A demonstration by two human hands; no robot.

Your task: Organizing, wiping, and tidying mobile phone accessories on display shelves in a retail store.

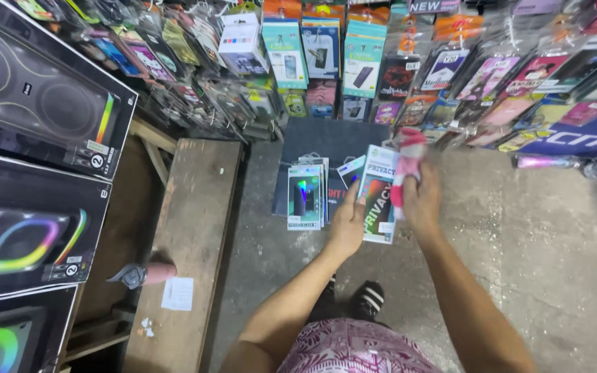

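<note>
Flat packet (378, 195): glossy card-and-plastic sleeve, rectangular, long axis running away from the person, tilted slightly. Clasped at its lower left edge by the left hand (347, 224), fingers closed on it. Right hand (421, 200) touches the packet's right edge, fingers wrapped round a soft red-and-white cloth (407, 166); this hand lies nearer the packet's upper half. Left of the packet: stack of similar packets (307, 195) on the rough concrete floor (519, 242). Further left: worn wooden bench (191, 228). Beyond the packet: hanging packaged goods (381, 69).
</note>
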